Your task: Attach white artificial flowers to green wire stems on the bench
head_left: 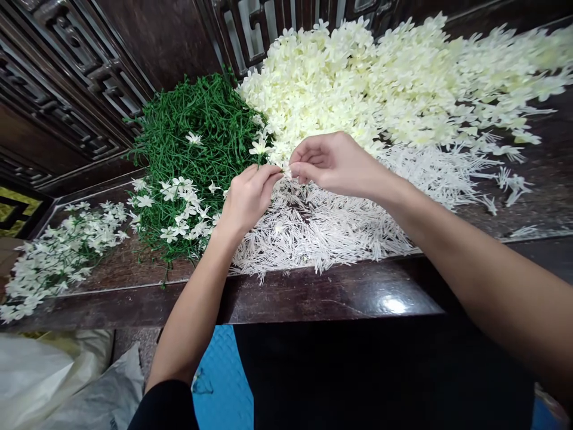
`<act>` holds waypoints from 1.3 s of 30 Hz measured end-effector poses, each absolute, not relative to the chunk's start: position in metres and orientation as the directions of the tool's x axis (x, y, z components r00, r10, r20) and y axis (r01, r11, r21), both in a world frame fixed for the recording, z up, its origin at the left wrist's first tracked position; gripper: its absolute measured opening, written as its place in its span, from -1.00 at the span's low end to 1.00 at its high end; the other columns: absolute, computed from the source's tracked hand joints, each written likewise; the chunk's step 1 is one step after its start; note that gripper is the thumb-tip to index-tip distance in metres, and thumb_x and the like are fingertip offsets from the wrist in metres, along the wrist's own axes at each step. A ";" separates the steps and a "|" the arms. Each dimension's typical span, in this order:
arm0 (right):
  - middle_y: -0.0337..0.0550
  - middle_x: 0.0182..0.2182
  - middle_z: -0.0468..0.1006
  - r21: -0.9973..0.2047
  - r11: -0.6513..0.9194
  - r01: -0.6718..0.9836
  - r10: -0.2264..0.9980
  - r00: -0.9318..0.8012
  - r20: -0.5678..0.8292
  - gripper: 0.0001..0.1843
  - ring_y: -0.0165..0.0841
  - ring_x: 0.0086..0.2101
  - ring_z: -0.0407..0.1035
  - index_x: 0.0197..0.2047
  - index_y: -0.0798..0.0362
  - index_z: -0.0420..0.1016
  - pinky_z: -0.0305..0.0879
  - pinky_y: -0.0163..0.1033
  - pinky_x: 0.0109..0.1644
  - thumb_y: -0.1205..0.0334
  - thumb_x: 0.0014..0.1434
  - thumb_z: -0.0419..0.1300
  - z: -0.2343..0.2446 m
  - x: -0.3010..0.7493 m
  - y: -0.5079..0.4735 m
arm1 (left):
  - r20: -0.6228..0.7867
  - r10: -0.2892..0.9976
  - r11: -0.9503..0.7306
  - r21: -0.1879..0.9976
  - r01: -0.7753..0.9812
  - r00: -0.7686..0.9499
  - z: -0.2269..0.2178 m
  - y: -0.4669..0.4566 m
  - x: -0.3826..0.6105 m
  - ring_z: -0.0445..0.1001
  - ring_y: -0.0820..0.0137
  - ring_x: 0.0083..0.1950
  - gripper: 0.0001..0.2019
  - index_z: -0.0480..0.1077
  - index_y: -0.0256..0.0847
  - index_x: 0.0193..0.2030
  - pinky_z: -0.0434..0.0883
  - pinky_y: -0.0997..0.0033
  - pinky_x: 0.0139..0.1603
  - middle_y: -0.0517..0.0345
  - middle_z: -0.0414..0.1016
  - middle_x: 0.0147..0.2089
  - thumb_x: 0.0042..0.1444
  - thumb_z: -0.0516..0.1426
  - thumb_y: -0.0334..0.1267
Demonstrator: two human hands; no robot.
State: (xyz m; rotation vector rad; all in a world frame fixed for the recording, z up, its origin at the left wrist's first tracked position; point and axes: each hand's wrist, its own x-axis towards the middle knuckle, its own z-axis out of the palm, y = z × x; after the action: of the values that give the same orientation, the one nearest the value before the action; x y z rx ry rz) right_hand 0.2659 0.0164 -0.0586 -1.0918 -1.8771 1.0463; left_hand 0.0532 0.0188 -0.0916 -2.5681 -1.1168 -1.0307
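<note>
My left hand [249,197] is closed in a pinch on a thin green artificial flower stem. One white flower [259,146] on it stands up above my fingers. My right hand [335,162] is also closed, thumb against fingertips, meeting the left at a small pale blossom on the stem; the exact piece between its fingers is too small to make out. Behind my left hand lies a heap of green plastic stems [192,125]. Cream petals [331,89] are piled beyond my right hand, and thin white stamen pieces [322,233] spread beneath both hands.
Finished-looking white flower sprays [67,257] lie at the bench's left end, with several more flowers [183,206] on the green heap. The dark wooden bench [322,295] has a carved back [98,65]. Pale sacks [58,376] and a blue mat [228,370] are below.
</note>
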 end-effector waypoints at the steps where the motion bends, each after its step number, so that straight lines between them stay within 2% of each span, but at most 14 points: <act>1: -0.02 -0.25 0.59 -0.893 0.314 0.322 0.906 -0.384 0.180 -0.94 -0.14 -0.20 0.51 -0.24 0.05 0.53 0.50 0.12 0.01 0.30 0.21 0.32 -0.058 0.269 0.018 | 0.650 0.592 -0.699 0.118 0.706 0.477 -0.091 0.019 0.052 0.54 0.40 -0.30 -0.88 0.53 -0.20 -0.12 0.47 0.38 -0.25 0.09 0.65 -0.28 0.34 0.14 -0.35; 5: 0.09 0.08 0.55 -0.894 0.349 0.281 0.871 -0.450 0.199 -0.41 -0.05 0.00 0.50 0.16 0.09 0.46 0.48 0.18 0.16 0.12 0.10 0.44 -0.060 0.273 0.022 | 0.674 0.570 -0.702 0.102 0.705 0.470 -0.090 0.021 0.049 0.54 0.39 -0.29 -0.87 0.53 -0.19 -0.13 0.47 0.37 -0.24 0.10 0.67 -0.25 0.33 0.13 -0.37; 7: 0.11 0.16 0.51 -0.883 0.383 0.269 0.850 -0.476 0.224 -0.31 -0.02 0.07 0.47 0.24 0.09 0.43 0.48 0.19 0.18 0.06 0.09 0.45 -0.062 0.269 0.019 | 0.670 0.561 -0.716 0.098 0.692 0.486 -0.090 0.020 0.050 0.54 0.38 -0.28 -0.87 0.53 -0.20 -0.12 0.47 0.37 -0.24 0.08 0.66 -0.26 0.33 0.13 -0.37; 9: 0.06 0.13 0.55 -0.862 0.427 0.272 0.845 -0.459 0.274 -0.46 -0.05 0.07 0.47 0.14 0.08 0.52 0.47 0.17 0.19 0.06 0.13 0.41 -0.063 0.264 0.016 | 0.671 0.544 -0.727 0.078 0.683 0.503 -0.090 0.019 0.051 0.54 0.38 -0.28 -0.86 0.53 -0.21 -0.11 0.47 0.38 -0.25 0.07 0.65 -0.28 0.34 0.12 -0.36; 12: -0.04 -0.13 0.64 -0.851 0.447 0.276 0.863 -0.385 0.328 -0.81 -0.15 -0.10 0.53 -0.14 0.06 0.62 0.49 0.15 0.13 0.17 0.21 0.32 -0.063 0.259 0.013 | 0.685 0.517 -0.734 0.046 0.677 0.514 -0.090 0.018 0.053 0.52 0.41 -0.32 -0.88 0.53 -0.23 -0.12 0.47 0.41 -0.26 0.09 0.64 -0.31 0.33 0.15 -0.37; 14: -0.07 -0.25 0.64 -0.860 0.436 0.264 0.874 -0.352 0.335 -0.92 -0.20 -0.20 0.54 -0.24 0.06 0.62 0.51 0.13 0.07 0.25 0.22 0.31 -0.062 0.259 0.013 | 0.693 0.507 -0.739 0.044 0.672 0.512 -0.089 0.018 0.053 0.51 0.42 -0.34 -0.90 0.53 -0.25 -0.14 0.47 0.42 -0.28 0.10 0.65 -0.31 0.32 0.16 -0.38; 16: -0.08 -0.27 0.63 -0.872 0.419 0.251 0.881 -0.344 0.324 -0.96 -0.21 -0.22 0.54 -0.26 0.07 0.62 0.52 0.11 0.05 0.30 0.20 0.32 -0.061 0.260 0.014 | 0.694 0.508 -0.738 0.045 0.673 0.510 -0.089 0.018 0.053 0.51 0.42 -0.34 -0.90 0.53 -0.25 -0.14 0.46 0.43 -0.28 0.10 0.66 -0.30 0.31 0.16 -0.40; 23: -0.08 -0.29 0.63 -0.908 0.359 0.215 0.894 -0.357 0.269 -0.96 -0.24 -0.27 0.56 -0.25 0.07 0.60 0.57 0.08 0.02 0.31 0.20 0.33 -0.061 0.263 0.016 | 0.720 0.481 -0.766 0.066 0.639 0.501 -0.088 0.018 0.055 0.51 0.43 -0.36 -0.90 0.52 -0.23 -0.14 0.47 0.42 -0.29 0.10 0.68 -0.28 0.30 0.17 -0.43; 27: -0.08 -0.26 0.64 -0.897 0.374 0.234 0.896 -0.339 0.285 -0.90 -0.20 -0.23 0.57 -0.23 0.04 0.59 0.60 0.07 0.03 0.24 0.16 0.34 -0.062 0.262 0.014 | 0.757 0.423 -0.788 0.036 0.614 0.499 -0.090 0.017 0.059 0.46 0.43 -0.41 -0.89 0.50 -0.25 -0.20 0.44 0.42 -0.34 0.10 0.64 -0.35 0.30 0.14 -0.46; 32: -0.11 -0.29 0.62 -0.903 0.365 0.226 0.902 -0.326 0.283 -0.89 -0.22 -0.27 0.56 -0.25 0.01 0.57 0.60 0.04 -0.04 0.23 0.13 0.35 -0.064 0.261 0.014 | 0.786 0.404 -0.783 0.033 0.621 0.468 -0.093 0.015 0.062 0.41 0.46 -0.45 -0.86 0.47 -0.22 -0.23 0.41 0.44 -0.37 0.17 0.58 -0.41 0.29 0.12 -0.49; 35: -0.09 -0.29 0.61 -0.908 0.363 0.211 0.894 -0.354 0.275 -0.89 -0.22 -0.27 0.56 -0.25 0.02 0.56 0.59 0.06 -0.03 0.23 0.13 0.36 -0.064 0.260 0.013 | 0.767 0.421 -0.778 0.031 0.628 0.484 -0.091 0.015 0.061 0.42 0.44 -0.44 -0.86 0.47 -0.23 -0.22 0.42 0.43 -0.37 0.14 0.58 -0.41 0.30 0.11 -0.48; 39: -0.07 -0.21 0.63 -0.916 0.338 0.216 0.906 -0.337 0.255 -0.82 -0.19 -0.22 0.57 -0.16 -0.01 0.56 0.58 0.08 0.01 0.18 0.16 0.38 -0.057 0.267 0.016 | 0.711 0.513 -0.734 0.075 0.675 0.480 -0.085 0.014 0.059 0.50 0.41 -0.36 -0.88 0.48 -0.21 -0.19 0.44 0.40 -0.34 0.11 0.63 -0.33 0.31 0.11 -0.43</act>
State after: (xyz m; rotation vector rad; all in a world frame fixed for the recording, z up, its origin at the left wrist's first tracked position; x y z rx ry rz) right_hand 0.2665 0.0161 -0.0565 -0.9998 -1.7688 1.0423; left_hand 0.0588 0.0145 -0.0848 -2.5106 -1.0240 -1.0966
